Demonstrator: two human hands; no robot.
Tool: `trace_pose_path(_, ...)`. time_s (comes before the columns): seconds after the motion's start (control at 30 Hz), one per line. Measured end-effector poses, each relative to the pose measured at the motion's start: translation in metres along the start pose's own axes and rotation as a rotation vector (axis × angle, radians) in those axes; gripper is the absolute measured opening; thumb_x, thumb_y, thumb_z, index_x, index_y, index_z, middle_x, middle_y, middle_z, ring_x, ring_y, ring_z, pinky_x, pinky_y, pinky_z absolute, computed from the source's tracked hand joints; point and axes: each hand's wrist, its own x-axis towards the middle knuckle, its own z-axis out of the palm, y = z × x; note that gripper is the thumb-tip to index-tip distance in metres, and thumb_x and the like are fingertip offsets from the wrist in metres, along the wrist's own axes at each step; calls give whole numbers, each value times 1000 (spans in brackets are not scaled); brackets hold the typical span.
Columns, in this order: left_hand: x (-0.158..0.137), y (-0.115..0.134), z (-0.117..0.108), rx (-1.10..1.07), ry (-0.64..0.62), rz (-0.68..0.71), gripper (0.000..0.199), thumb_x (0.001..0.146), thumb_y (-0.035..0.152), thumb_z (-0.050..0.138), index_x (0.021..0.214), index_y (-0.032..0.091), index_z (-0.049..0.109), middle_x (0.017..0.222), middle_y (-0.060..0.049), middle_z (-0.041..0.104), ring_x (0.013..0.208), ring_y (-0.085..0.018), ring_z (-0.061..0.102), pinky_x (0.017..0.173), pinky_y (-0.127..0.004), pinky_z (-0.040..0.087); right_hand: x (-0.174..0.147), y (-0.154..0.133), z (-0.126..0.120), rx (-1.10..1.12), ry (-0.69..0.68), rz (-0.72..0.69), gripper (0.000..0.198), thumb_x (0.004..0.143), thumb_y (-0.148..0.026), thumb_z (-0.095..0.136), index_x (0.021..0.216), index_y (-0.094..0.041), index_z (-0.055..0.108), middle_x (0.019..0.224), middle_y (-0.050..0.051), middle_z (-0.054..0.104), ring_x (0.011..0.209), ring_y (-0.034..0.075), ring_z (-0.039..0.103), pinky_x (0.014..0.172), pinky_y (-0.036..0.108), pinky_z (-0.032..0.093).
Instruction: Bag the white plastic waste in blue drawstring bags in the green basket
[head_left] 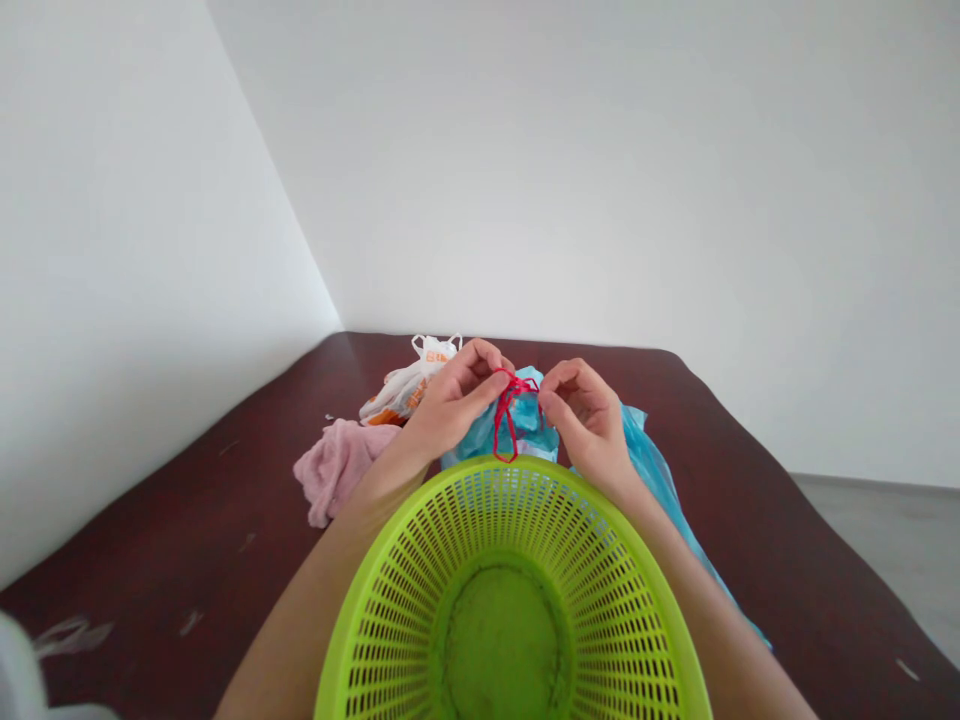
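A red ribbon or drawstring (pixel 507 425), looped and crossed like a bow, hangs between my two hands. The fingers of my left hand (pixel 466 385) pinch its left side. On the other side my right hand (pixel 589 410) pinches the ribbon's right end between thumb and forefinger. Right behind the ribbon sits a translucent blue plastic bag (pixel 480 440); how the ribbon joins it is hard to make out. In front of both hands, nearest me, stands a lime-green slotted plastic basket (pixel 502 640) with nothing in it, its far rim below the ribbon.
Left of my hands lie a white plastic bag with orange print (pixel 405 388) and a crumpled pink cloth (pixel 341 468). More blue plastic (pixel 664 480) spreads beside my right forearm. A dark red-brown surface (pixel 225 560) meets white walls behind. A white object (pixel 19 665) shows at bottom left.
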Motion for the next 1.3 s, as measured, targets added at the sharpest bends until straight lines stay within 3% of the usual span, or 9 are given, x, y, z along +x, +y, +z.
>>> trace_pose_path(0.1, 1, 0, -2, 150, -26, 28, 31, 106, 44, 92, 111, 22, 71, 104, -3, 73, 86, -14, 66, 76, -25, 54, 0, -5, 0, -12, -18, -22, 26, 109, -45, 83, 101, -27, 66, 94, -1, 64, 82, 18, 58, 74, 34, 50)
trace_pose_path(0.23, 2, 1, -2, 190, -101, 48, 29, 106, 45, 90, 107, 21, 73, 102, -4, 75, 89, -16, 69, 79, -27, 57, 2, -7, 1, -74, -88, 1, 17, 108, -35, 83, 110, -27, 68, 93, -1, 67, 79, 17, 60, 72, 34, 51)
trace_pose_path(0.33, 1, 1, -1, 198, -74, 42, 30, 106, 47, 91, 107, 22, 73, 100, -3, 74, 88, -16, 68, 77, -27, 56, 4, -5, 1, -97, -70, -24, 12, 109, -32, 78, 102, -27, 70, 89, -1, 68, 79, 17, 61, 75, 35, 52)
trace_pose_path(0.53, 1, -3, 6, -87, 57, -26, 30, 101, 36, 94, 107, 24, 66, 110, -2, 73, 81, -12, 63, 73, -25, 53, 6, -2, -1, -62, 71, 45, 18, 104, -30, 79, 89, -26, 68, 78, -3, 64, 68, 15, 53, 66, 33, 44)
trace_pose_path(0.6, 2, -1, 8, -213, 55, -64, 31, 97, 33, 93, 104, 24, 64, 100, 1, 68, 71, -10, 55, 66, -25, 48, 7, 0, -2, -14, 87, 111, 18, 101, -29, 78, 89, -26, 66, 73, -5, 60, 64, 14, 50, 62, 32, 40)
trace_pose_path(0.73, 2, 13, 3, -338, 28, -144, 29, 95, 45, 85, 99, 25, 65, 77, 5, 44, 58, -11, 35, 56, -28, 40, 8, 6, -8, 107, 151, 271, 13, 97, -29, 76, 90, -27, 64, 69, -6, 57, 58, 13, 47, 55, 29, 34)
trace_pose_path(0.83, 2, 23, -5, -321, 109, -75, 36, 93, 51, 87, 94, 25, 63, 72, 7, 34, 58, -11, 30, 55, -26, 38, 9, 12, -14, 186, 203, 325, 13, 91, -31, 77, 92, -27, 64, 67, -6, 57, 56, 13, 47, 54, 29, 34)
trace_pose_path(1.07, 2, 28, -14, -349, 255, 85, 47, 93, 54, 96, 89, 26, 58, 67, 9, 35, 57, -11, 37, 58, -24, 47, 7, 16, -11, 197, 164, 304, 10, 90, -29, 71, 92, -28, 62, 71, -5, 56, 60, 15, 48, 57, 29, 38)
trace_pose_path(1.3, 2, 32, -11, -356, 370, 178, 65, 92, 49, 104, 81, 25, 44, 62, 11, 30, 52, -9, 37, 53, -21, 47, 15, 15, -22, 412, 120, 350, 27, 76, -24, 71, 84, -28, 45, 83, -2, 62, 62, 15, 53, 62, 32, 43)
